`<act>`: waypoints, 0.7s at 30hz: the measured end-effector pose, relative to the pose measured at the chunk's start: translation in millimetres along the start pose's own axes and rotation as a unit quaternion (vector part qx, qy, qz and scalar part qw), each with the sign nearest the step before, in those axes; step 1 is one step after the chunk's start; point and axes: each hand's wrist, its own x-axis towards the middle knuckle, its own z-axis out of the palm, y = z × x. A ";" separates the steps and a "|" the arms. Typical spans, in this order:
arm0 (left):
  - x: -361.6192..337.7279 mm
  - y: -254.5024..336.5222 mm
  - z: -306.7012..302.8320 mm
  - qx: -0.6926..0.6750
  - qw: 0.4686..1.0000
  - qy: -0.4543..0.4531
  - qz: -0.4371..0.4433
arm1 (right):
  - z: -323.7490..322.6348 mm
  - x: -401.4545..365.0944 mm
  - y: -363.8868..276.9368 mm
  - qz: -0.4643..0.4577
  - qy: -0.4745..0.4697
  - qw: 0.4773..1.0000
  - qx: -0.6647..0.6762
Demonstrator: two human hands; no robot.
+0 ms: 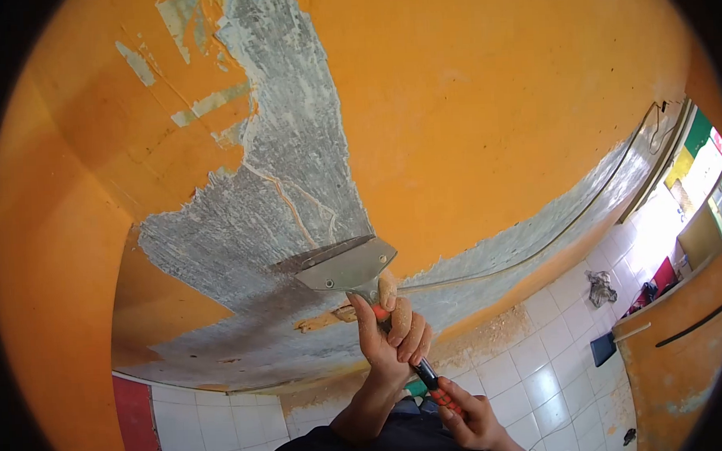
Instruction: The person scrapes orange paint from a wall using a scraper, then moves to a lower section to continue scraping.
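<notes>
A wide-bladed wall scraper [348, 266] has its blade up against the wall [453, 125], at the lower end of a bare grey strip [287, 108]. Just below the blade, my left hand [394, 337] is closed around the scraper's long handle, its thumb along the neck. Lower down, my right hand [472, 420] grips the red and black end of the same handle. Orange paint borders the grey strip on both sides. Thin cracked lines of coating [292, 206] show just above the blade.
A cable [531, 254] runs along the wall to the right. White floor tiles [508, 372] lie below, dusty near the wall. At right stand an orange counter [688, 340] and a crumpled bag [601, 288]. A red panel [137, 421] is at lower left.
</notes>
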 end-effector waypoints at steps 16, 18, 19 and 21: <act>11.0 7.7 10.9 0.026 0.999 -0.013 -0.020 | 2.7 -1.3 4.8 0.013 -0.020 1.000 0.012; 8.3 7.8 12.4 0.026 0.999 -0.012 -0.021 | 3.5 0.9 4.6 0.027 -0.017 0.999 0.033; 8.0 7.7 12.8 0.023 0.999 -0.015 -0.019 | 1.4 3.6 4.1 0.033 -0.020 0.998 0.049; 11.4 10.0 14.5 0.024 0.999 -0.026 -0.019 | 2.6 1.7 -4.8 0.009 -0.017 0.999 0.026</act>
